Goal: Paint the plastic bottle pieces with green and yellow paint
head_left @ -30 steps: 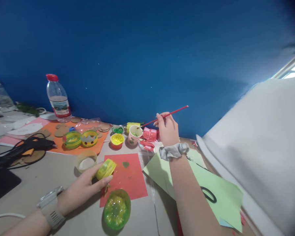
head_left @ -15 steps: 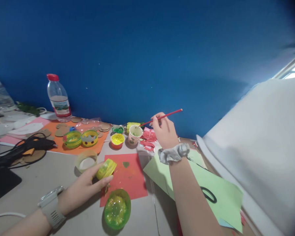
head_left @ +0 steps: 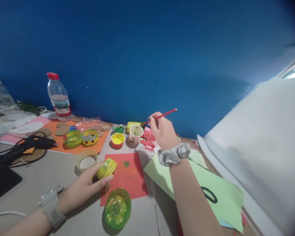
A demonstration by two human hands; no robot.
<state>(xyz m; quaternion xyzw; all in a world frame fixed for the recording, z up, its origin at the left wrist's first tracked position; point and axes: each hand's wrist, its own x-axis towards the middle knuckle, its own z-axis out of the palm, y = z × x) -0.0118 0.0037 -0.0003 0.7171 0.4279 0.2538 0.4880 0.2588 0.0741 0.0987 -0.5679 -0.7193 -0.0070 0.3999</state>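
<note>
My left hand (head_left: 92, 183) grips a yellow-painted plastic bottle bottom (head_left: 106, 168), tilted over the left edge of a red paper sheet (head_left: 127, 177). In my right hand (head_left: 163, 131) is a red paintbrush (head_left: 165, 114), slanting down with its tip inside a patterned paper cup (head_left: 134, 137). Beside that cup stand a cup of yellow paint (head_left: 117, 139) and a clear dish of green paint (head_left: 118, 129). A green-painted bottle bottom (head_left: 117, 209) rests at the front edge of the red sheet.
A roll of tape (head_left: 79, 160) lies left of the red sheet. Behind it, two painted rings (head_left: 89, 137) sit on orange paper (head_left: 64, 148). A water bottle (head_left: 60, 98) stands near the wall. Black cables (head_left: 29, 142) lie left; green paper (head_left: 226, 193) and scissors (head_left: 210, 195) lie right.
My right hand has shifted slightly left with the paintbrush, its tip staying in the patterned cup. My left hand and the yellow bottle bottom have hardly moved.
</note>
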